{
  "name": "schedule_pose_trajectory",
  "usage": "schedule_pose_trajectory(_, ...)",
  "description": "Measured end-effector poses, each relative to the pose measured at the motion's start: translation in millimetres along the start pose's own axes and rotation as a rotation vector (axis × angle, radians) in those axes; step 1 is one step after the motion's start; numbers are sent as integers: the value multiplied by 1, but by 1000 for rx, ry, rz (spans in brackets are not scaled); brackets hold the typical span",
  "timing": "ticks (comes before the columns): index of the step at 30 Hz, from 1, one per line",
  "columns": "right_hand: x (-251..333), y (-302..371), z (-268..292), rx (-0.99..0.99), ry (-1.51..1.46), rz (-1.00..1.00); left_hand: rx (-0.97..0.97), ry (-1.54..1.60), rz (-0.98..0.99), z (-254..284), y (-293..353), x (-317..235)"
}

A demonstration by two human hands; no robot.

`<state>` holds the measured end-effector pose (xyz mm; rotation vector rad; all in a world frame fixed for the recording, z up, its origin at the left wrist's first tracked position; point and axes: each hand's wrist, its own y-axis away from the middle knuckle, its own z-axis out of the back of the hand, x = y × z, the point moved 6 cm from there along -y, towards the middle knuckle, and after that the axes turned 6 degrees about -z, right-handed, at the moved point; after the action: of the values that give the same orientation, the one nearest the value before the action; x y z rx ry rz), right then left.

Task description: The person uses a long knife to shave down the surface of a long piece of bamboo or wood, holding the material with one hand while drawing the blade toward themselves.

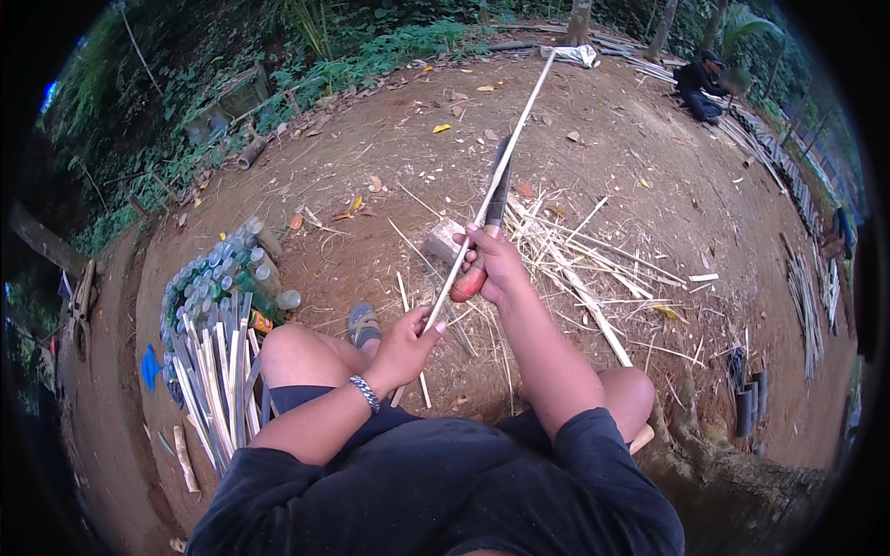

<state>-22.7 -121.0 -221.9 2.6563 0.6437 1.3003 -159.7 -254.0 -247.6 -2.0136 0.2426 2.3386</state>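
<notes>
A long, thin, pale bamboo strip (524, 120) runs from my lap away toward the far trees. Near its close end, my left hand (406, 350) is closed around it, a chain bracelet on the wrist. My right hand (496, 264) grips a large knife (498, 199) with a dark blade and a reddish handle. The blade points away from me alongside the strip, and the right hand's fingertips touch the strip too. Just beyond this hand a wooden block (444, 241) sits on the ground, partly hidden.
Pale shavings and split strips (575, 250) litter the dirt ahead and right. On my left stand a bundle of bamboo strips (218, 380) and a heap of plastic bottles (227, 264). Another person (702, 88) sits far right. Tree roots (705, 445) spread at near right.
</notes>
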Motion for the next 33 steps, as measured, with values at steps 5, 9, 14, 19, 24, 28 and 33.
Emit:
schedule_pose_trajectory(5, -20, -8, -5, 112, -213, 1, -162, -92, -187, 18, 11, -5)
schedule_pose_trajectory(9, -24, -8, -13, 227, -208, -16, -253, -126, -141, 34, 22, 7)
schedule_pose_trajectory(14, -17, -4, -23, 206, -121, 52, -294, -250, -96, 44, 27, -7)
schedule_pose_trajectory(19, -10, -2, -34, 237, -195, 69, 31, -161, -25, 53, 39, -1)
schedule_pose_trajectory(24, -9, -5, -35, 219, -291, 60, 112, 0, 133, 68, 83, -16)
schedule_pose_trajectory(28, -16, -5, -46, 330, -316, 43, 38, -9, 111, 73, 97, -24)
schedule_pose_trajectory(33, -18, 0, -66, 350, -244, 27, -95, -117, 80, 78, 113, -34)
